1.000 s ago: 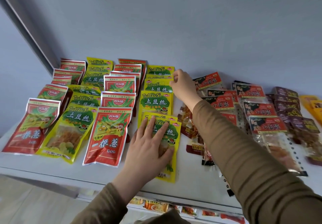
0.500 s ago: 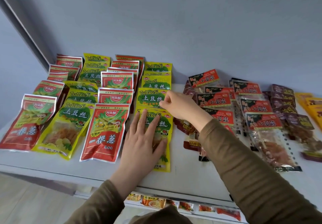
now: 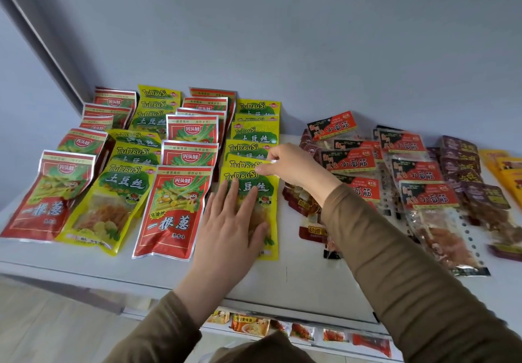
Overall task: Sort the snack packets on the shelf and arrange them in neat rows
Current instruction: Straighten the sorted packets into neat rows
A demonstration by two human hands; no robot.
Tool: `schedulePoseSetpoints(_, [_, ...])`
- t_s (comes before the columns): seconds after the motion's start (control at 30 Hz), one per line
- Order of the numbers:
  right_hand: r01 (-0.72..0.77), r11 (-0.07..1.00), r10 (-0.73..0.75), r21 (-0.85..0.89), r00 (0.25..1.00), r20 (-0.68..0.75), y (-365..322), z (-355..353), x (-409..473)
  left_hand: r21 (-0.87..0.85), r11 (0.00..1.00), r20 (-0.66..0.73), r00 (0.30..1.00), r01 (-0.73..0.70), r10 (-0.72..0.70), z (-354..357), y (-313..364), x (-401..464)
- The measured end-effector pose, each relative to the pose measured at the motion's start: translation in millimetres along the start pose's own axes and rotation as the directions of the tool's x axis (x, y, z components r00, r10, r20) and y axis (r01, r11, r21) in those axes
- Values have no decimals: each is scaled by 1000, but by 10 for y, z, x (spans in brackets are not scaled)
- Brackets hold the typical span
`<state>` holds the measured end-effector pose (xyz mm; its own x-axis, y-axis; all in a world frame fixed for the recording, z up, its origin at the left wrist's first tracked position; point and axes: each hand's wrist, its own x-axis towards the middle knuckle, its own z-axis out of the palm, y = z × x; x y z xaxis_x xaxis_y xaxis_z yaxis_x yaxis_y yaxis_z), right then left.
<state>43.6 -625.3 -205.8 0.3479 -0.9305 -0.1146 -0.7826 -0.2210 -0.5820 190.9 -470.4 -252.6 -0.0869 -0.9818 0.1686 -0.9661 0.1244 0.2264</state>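
Observation:
Red and yellow snack packets lie in alternating overlapping rows on the left half of the white shelf. My left hand rests flat, fingers spread, on the front yellow packet of the fourth row. My right hand pinches the top right edge of that same packet, just in front of the second yellow packet. Beside it on the left lies the front red packet.
Red-and-black labelled packets lie in looser rows right of my right arm, then dark purple packets and orange-yellow ones at the far right. A grey wall stands behind. A lower shelf with more packets shows below the front edge.
My right hand came forward from the back of the yellow row to the front packet's top edge. My left hand stayed pressed on that packet.

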Motion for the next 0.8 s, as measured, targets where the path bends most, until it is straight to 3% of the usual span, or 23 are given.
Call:
schedulePoseSetpoints(0.23, [-76,993,72,94,996,43,21,-8,12,-5,1000,57,998,-10,10,25,-1,-177])
schedulePoseSetpoints(0.53, [19,1000,-17,9,981,-194,-13,116,73,-25,998,13,999,-53,53,50,0,-211])
schedulePoseSetpoints(0.8, [20,1000,-18,3,964,-265,-54,102,8,68,997,85,996,-44,38,132,-51,-196])
